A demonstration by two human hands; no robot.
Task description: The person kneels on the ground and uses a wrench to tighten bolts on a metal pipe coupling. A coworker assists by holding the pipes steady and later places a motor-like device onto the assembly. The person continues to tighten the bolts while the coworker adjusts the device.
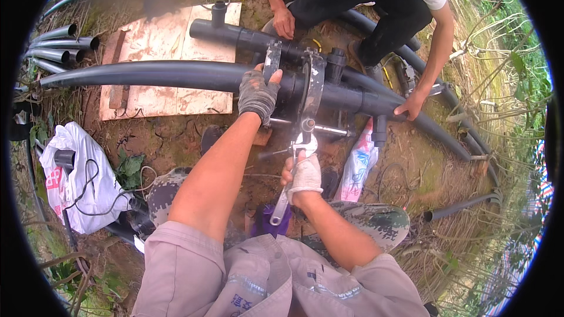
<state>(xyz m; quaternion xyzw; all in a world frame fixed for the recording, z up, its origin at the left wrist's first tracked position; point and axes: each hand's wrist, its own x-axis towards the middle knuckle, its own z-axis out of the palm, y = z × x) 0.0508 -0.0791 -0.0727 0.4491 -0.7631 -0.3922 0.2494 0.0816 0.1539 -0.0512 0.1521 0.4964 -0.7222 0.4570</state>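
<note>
- Right hand (306,176) grips a wrench (282,204), its head at the bolt (308,124) of a metal clamp (313,85).
- Working that bolt seems the step in hand; the next move calls for a well-seated wrench.
- Left hand (258,95) closes on the second clamp ring (272,57), over black pipe (188,73).
- Beyond, a co-worker's hand (413,104) touches pipework.

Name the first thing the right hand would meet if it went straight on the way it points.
Beyond the wrench it grips, the right hand would probably meet the lower end of the curved metal clamp first, though depth is unclear here.
</note>
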